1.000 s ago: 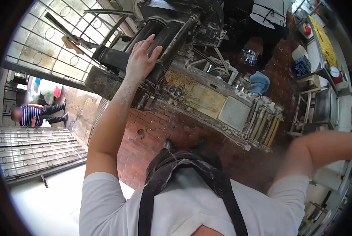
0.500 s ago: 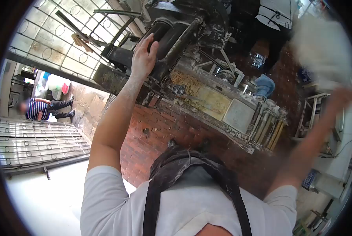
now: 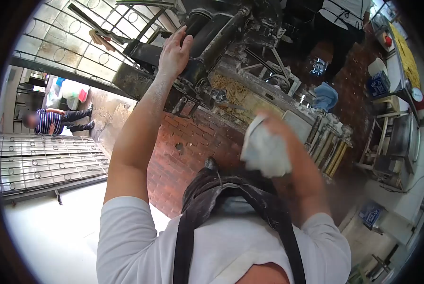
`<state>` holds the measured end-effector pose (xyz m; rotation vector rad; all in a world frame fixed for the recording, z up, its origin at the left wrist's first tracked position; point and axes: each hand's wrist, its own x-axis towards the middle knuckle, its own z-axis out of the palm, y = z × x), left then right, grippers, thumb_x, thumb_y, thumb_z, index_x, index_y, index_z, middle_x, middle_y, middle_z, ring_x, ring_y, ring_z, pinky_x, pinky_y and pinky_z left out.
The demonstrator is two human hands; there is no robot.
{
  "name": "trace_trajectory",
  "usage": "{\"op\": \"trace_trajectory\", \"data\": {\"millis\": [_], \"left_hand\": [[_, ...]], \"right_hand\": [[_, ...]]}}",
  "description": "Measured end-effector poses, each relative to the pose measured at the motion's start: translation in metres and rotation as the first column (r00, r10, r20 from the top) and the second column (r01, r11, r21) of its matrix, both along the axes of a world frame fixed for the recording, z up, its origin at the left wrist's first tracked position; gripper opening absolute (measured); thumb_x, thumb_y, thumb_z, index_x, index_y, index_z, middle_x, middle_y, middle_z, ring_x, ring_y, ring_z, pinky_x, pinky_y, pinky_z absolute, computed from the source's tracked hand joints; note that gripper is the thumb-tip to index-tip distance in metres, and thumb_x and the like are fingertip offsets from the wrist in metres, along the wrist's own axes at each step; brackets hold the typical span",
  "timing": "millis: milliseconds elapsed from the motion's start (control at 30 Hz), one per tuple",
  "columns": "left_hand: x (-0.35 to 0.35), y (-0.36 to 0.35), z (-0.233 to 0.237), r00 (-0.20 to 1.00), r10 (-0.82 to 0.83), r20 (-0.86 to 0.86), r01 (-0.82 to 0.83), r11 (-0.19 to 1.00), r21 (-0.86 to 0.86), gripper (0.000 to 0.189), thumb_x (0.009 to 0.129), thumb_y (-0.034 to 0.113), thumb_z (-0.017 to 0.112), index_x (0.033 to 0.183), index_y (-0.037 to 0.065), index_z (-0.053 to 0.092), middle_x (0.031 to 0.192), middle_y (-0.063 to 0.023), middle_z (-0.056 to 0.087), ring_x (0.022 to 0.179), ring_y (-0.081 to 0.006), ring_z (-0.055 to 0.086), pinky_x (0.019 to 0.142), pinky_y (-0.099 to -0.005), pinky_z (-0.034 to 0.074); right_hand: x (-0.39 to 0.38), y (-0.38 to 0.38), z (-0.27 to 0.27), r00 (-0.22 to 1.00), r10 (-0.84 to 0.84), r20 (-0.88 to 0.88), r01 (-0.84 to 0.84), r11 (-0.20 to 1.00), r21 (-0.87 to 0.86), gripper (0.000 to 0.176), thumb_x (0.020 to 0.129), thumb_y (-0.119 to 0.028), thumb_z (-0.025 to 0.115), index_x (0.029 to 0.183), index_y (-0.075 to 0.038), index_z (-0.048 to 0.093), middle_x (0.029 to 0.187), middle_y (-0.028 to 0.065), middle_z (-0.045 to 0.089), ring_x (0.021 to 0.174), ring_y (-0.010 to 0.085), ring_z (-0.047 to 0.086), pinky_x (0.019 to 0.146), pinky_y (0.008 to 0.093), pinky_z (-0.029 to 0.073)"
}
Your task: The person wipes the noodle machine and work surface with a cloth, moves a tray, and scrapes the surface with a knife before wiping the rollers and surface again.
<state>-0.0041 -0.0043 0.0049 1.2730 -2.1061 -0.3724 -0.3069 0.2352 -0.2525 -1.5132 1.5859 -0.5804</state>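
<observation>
My left hand [image 3: 176, 53] lies flat with fingers stretched out on the dark, flour-dusted machine [image 3: 211, 43] with rollers. Nothing is in that hand. Low in front of my body, my right hand [image 3: 277, 127] is closed on a pale cloth [image 3: 267, 150], which hangs below the fingers and is smeared by motion. Behind the cloth, a long bed of the machine holds yellowish shreds [image 3: 231, 89] that look like dough. Part of that bed is hidden by my right hand and the cloth.
Several long rods [image 3: 326, 147] line the bed's right end, near a light blue cloth [image 3: 324, 96]. A person in a white top [image 3: 347, 13] stands at upper right; another in a striped shirt [image 3: 50, 122] is at left. Brick floor [image 3: 174, 163] lies below. A blue crate [image 3: 378, 84] sits at right.
My right hand has swung from the far upper right down and inward with the pale cloth, now in front of my body. My left hand stays on the machine.
</observation>
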Motion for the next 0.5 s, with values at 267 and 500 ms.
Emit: {"op": "trace_trajectory", "data": {"millis": [267, 500], "left_hand": [[-0.004, -0.003, 0.009, 0.985, -0.027, -0.168, 0.013, 0.996, -0.083, 0.054, 0.107, 0.039, 0.045, 0.146, 0.002, 0.05, 0.138, -0.0243, 0.056, 0.132, -0.037, 0.053, 0.11, -0.0418, 0.04], [-0.005, 0.004, 0.009, 0.992, 0.015, -0.127, -0.024, 0.997, -0.071, 0.055, 0.107, 0.039, 0.044, 0.149, 0.003, 0.046, 0.142, -0.0237, 0.053, 0.134, -0.0395, 0.049, 0.113, -0.0434, 0.038]], "right_hand": [[-0.308, 0.064, 0.451, 0.12, -0.729, -0.674, 0.436, 0.649, -0.624, 0.035, 0.1, -0.018, 0.05, 0.128, -0.003, 0.062, 0.119, 0.0199, 0.068, 0.106, 0.0288, 0.066, 0.09, 0.0418, 0.051], [0.004, -0.086, 0.175, 0.696, 0.22, -0.684, -0.319, 0.947, -0.02, 0.034, 0.101, -0.025, 0.05, 0.118, 0.001, 0.065, 0.106, 0.0217, 0.071, 0.092, 0.0335, 0.069, 0.076, 0.0455, 0.055]]}}
